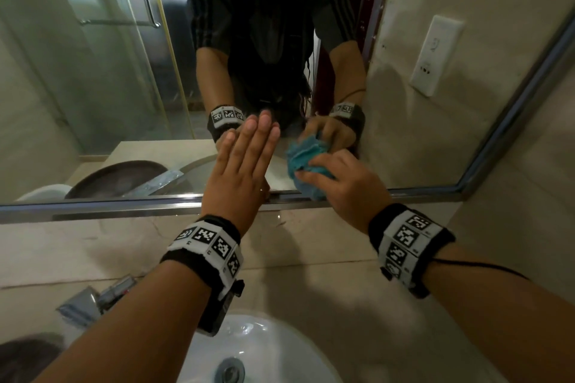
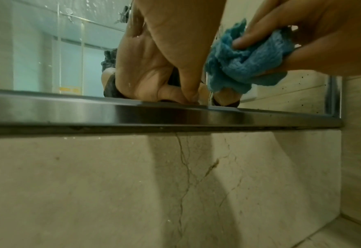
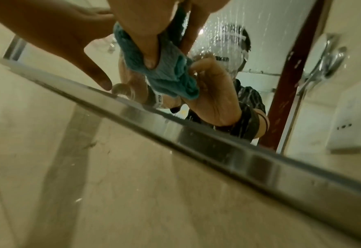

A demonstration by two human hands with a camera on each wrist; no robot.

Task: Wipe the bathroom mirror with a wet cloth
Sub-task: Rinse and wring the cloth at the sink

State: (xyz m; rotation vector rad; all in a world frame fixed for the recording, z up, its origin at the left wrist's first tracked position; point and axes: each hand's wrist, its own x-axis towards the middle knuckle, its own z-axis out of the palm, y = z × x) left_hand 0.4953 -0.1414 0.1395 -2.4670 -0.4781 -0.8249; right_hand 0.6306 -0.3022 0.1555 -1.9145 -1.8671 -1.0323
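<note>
At the mirror's lower edge: both hands are working over the glass, just above the metal frame.
Right hand: the right hand is gripping a bunched blue cloth, fingers curling round it and pressing it against the mirror, near the lower right part of the glass.
Left hand: the left hand is lying flat on the glass just beside the cloth, fingers straight and together — grasping nothing; in the left wrist view its thumb is reaching down toward the frame.
Cloth position: it is sitting between the right palm and the glass, a fold hanging toward the frame.
Doing the step well: keeping the cloth spread wider than this tight wad would probably be covering more glass per pass; overlapping strokes, and running along the frame last, should be catching drips. The bare palm is likely leaving prints, so that patch may be needing a pass too.
Surroundings: a white basin is sitting below, against a pale marble wall, and a wall socket is showing to the right.
Hard to make out: whether the cloth is actually wet is not showing — droplets are speckling the upper glass in the right wrist view, and the mirror's top is being cut off.
</note>
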